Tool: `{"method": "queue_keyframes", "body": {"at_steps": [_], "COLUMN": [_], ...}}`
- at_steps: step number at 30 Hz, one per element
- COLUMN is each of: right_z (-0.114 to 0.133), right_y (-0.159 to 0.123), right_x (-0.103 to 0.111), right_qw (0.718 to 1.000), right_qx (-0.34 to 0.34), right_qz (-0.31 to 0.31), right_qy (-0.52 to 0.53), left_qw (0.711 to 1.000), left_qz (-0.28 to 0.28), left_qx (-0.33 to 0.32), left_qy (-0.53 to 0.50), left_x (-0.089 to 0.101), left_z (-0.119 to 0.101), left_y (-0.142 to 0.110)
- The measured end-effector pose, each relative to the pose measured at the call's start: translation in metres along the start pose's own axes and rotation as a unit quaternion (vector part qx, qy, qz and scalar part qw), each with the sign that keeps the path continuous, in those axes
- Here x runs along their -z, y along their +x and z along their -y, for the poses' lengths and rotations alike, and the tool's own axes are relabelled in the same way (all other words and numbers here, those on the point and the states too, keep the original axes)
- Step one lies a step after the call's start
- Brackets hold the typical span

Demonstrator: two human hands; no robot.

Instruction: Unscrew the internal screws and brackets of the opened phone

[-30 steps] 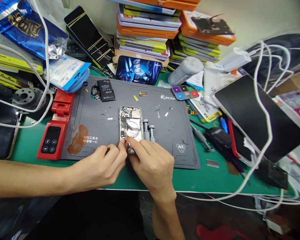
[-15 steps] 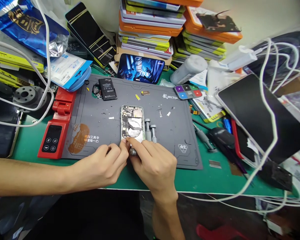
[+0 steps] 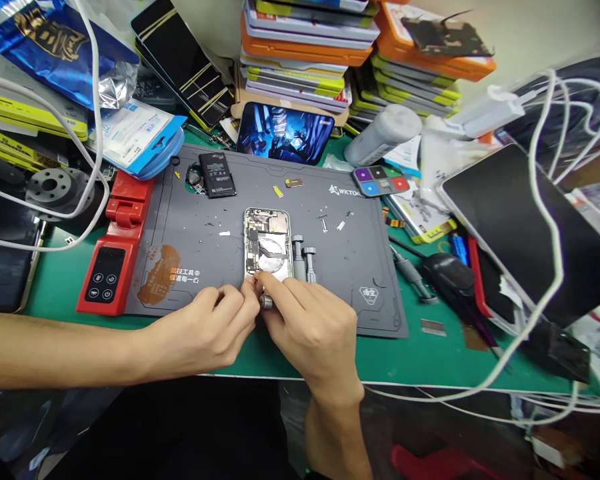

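- Head view, clock centred on the opened phone (image 3: 269, 245): it lies on the grey mat (image 3: 205, 257), inner parts facing up, my fingertips at its 6 o'clock end.
- My left hand (image 3: 210, 330) comes in from 7 o'clock, its fingers curled and closed together at the tips; I can't tell whether anything small is pinched there.
- My right hand (image 3: 315, 327) comes in from 5 o'clock, its index finger reaching to the phone's lower end. A grey knob (image 3: 265, 302) shows between my hands; I can't tell whether I'm gripping it.
- Just beside the phone at 3 to 4 o'clock are two grey knobbed pieces (image 3: 305, 260).
- At 11 o'clock lies a black battery (image 3: 217, 175); at 12, a lit screen (image 3: 285, 133).
- At 9 o'clock, well apart, sits a red device (image 3: 103, 277); toward 2, a coloured panel (image 3: 380, 181).
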State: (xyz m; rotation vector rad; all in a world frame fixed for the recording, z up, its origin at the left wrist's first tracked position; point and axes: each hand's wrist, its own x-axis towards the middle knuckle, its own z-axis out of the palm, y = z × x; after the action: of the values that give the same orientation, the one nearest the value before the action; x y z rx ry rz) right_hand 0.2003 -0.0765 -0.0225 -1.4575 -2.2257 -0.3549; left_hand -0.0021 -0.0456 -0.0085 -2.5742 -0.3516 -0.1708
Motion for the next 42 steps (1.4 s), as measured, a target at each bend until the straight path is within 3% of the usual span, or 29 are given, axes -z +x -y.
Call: {"method": "queue_keyframes", "body": {"at_steps": [15, 28, 34, 36, 38, 39, 40, 42], "right_z": [0.004, 0.002, 0.005, 0.0, -0.011, -0.018, -0.025, -0.036], "right_y": [-0.007, -0.002, -0.008, -0.012, -0.016, -0.019, -0.021, -0.025], "right_x": [-0.007, -0.003, 0.0, 0.003, 0.006, 0.006, 0.005, 0.003], "right_qw": [1.0, 1.0, 0.998, 0.976, 0.883, 0.846, 0.827, 0.797], "right_qx": [-0.025, -0.016, -0.037, -0.128, -0.291, -0.315, -0.329, -0.38], "right_qz": [-0.016, 0.009, -0.03, -0.134, -0.329, -0.375, -0.375, -0.299], "right_qy": [0.004, 0.008, 0.042, 0.112, 0.164, 0.209, 0.257, 0.362], "left_qw": [1.0, 1.0, 1.0, 1.0, 1.0, 1.0, 1.0, 1.0], "left_qz": [0.008, 0.006, 0.005, 0.007, 0.007, 0.005, 0.002, -0.003], "left_qx": [-0.011, 0.002, 0.001, 0.002, 0.004, 0.005, 0.006, 0.006], "left_qy": [0.009, 0.001, 0.01, 0.017, 0.021, 0.022, 0.021, 0.016], "left_x": [0.002, -0.002, -0.002, -0.002, -0.004, -0.005, -0.006, -0.007], "left_z": [0.001, -0.002, -0.001, -0.001, -0.001, -0.002, -0.002, -0.002], "left_y": [0.001, 0.0, 0.0, 0.0, -0.001, -0.001, -0.001, -0.001]}}
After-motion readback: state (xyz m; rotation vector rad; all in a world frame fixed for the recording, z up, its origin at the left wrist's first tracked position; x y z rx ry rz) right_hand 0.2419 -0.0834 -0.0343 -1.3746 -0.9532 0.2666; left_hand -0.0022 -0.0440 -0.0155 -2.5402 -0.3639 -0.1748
